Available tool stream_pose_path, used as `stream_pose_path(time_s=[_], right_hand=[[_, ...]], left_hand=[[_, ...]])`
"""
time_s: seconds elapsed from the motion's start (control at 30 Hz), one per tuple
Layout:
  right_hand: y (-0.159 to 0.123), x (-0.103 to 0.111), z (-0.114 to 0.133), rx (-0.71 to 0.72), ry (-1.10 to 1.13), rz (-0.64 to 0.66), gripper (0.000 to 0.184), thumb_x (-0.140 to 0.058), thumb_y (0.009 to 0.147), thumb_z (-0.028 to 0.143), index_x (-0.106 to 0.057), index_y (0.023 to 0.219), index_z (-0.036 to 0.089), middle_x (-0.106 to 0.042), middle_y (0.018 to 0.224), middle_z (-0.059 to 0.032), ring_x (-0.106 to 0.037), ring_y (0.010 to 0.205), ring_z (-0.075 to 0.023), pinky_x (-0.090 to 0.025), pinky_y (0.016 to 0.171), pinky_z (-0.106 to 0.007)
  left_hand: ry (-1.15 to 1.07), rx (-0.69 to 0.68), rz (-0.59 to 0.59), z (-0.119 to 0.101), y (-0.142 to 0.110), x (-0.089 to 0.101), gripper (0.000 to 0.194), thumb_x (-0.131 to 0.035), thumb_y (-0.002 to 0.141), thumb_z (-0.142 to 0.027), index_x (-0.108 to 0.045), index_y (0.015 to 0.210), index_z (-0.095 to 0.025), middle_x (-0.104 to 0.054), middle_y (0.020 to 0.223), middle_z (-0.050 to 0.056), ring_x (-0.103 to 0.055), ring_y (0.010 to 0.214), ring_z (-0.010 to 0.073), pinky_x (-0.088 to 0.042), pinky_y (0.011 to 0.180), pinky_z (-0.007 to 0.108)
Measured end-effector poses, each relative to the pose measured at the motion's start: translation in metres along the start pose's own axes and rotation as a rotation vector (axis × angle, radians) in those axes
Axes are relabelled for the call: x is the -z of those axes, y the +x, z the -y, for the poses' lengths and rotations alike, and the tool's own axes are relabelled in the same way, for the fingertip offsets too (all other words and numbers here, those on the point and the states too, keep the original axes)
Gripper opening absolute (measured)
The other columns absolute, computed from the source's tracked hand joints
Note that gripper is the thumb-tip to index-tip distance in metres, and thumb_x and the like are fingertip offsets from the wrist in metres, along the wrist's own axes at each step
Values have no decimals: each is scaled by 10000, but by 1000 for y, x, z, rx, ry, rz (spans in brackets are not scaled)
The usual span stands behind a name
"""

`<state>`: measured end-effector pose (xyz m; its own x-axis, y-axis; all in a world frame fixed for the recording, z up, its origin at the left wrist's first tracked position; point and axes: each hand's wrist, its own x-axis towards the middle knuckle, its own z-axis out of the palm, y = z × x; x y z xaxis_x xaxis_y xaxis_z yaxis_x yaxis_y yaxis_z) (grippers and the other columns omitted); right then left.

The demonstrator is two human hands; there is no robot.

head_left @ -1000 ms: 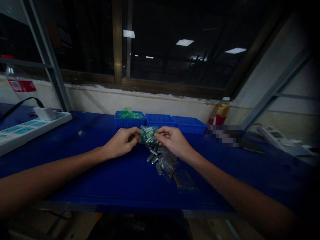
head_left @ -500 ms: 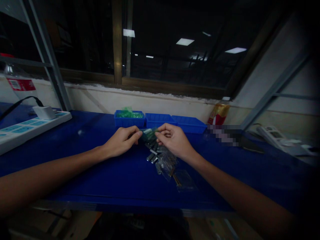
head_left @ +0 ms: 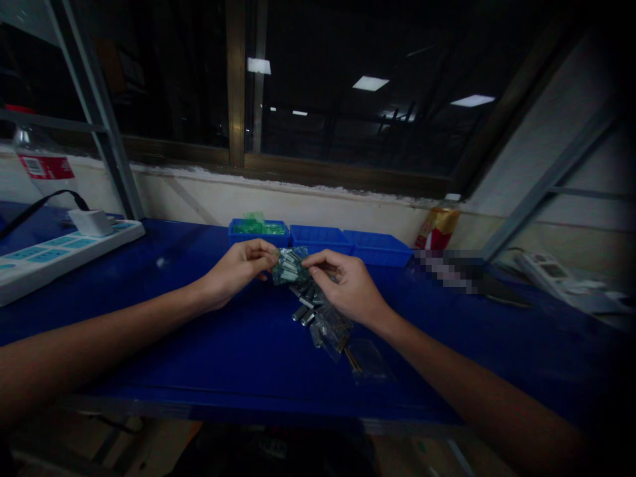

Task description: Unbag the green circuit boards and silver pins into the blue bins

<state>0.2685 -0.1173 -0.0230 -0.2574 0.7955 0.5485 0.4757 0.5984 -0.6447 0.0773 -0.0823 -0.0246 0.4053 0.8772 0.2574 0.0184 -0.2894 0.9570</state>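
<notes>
A small greenish clear plastic bag (head_left: 289,266) with several short metallic pieces inside is stretched between my hands. My left hand (head_left: 243,268) pinches its left edge, and my right hand (head_left: 342,281) pinches the right edge between thumb and fingers. Just below the bag, partly behind my right hand, lie loose metal cylinders (head_left: 304,313) in a small heap. Clear plastic bags (head_left: 332,328) rest against that heap on the blue table (head_left: 209,358). Nearer to me, another clear bag (head_left: 365,359) holds thin brass-coloured pieces.
Along the wall stand a blue bin (head_left: 258,240) with green plastic in it and two more blue bins (head_left: 318,238) (head_left: 377,250). A white power strip (head_left: 64,255) and a bottle (head_left: 47,165) are at left. At right are a red-gold packet (head_left: 437,228) and a white device (head_left: 546,268).
The bag has turned between my hands, so its broad face and the metal pieces inside show more. My left hand has shifted slightly up and left. The heap has stayed put.
</notes>
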Motion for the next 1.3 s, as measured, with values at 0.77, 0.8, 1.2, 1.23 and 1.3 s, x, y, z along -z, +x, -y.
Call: stream_pose_path(time_s=[0.77, 0.8, 1.2, 1.23, 1.3], right_hand=[[-8, 1, 20, 298, -336, 46, 185, -483, 784, 135, -595, 920, 193, -517, 882, -36, -515, 815, -135, -425, 717, -269], [-9, 1, 20, 284, -341, 46, 188, -494, 779, 141, -595, 927, 198, -509, 893, -37, -511, 823, -139, -426, 725, -275], [2, -3, 11, -325, 252, 115, 347, -411, 840, 428, -581, 716, 151, -568, 669, -26, -523, 628, -123, -398, 571, -259], [2, -4, 10, -349, 281, 115, 312, -431, 834, 395, -578, 711, 149, -560, 642, -21, -513, 594, -114, -387, 546, -247], [2, -4, 7, -348, 253, 120, 255, -439, 830, 324, -576, 705, 149, -539, 596, -9, -489, 541, -103, -365, 507, -233]], left_hand=[[198, -80, 191, 0, -9, -8, 464, -232, 880, -468, -557, 883, -136, -581, 853, 61, -526, 786, 169, -433, 668, 290], [204, -85, 184, 0, -9, -8, 423, -279, 873, -459, -555, 871, -139, -577, 834, 51, -521, 768, 162, -426, 655, 277], [975, -618, 140, 1, -15, -5, 326, -433, 836, -191, -466, 1159, -185, -510, 1062, 87, -486, 963, 198, -423, 831, 349], [996, -625, 144, 1, -15, -5, 357, -436, 830, -180, -448, 1187, -193, -495, 1090, 90, -476, 987, 204, -422, 845, 360], [995, -626, 158, 2, -15, -5, 423, -456, 818, -174, -403, 1236, -207, -469, 1128, 90, -460, 1018, 206, -418, 870, 368]])
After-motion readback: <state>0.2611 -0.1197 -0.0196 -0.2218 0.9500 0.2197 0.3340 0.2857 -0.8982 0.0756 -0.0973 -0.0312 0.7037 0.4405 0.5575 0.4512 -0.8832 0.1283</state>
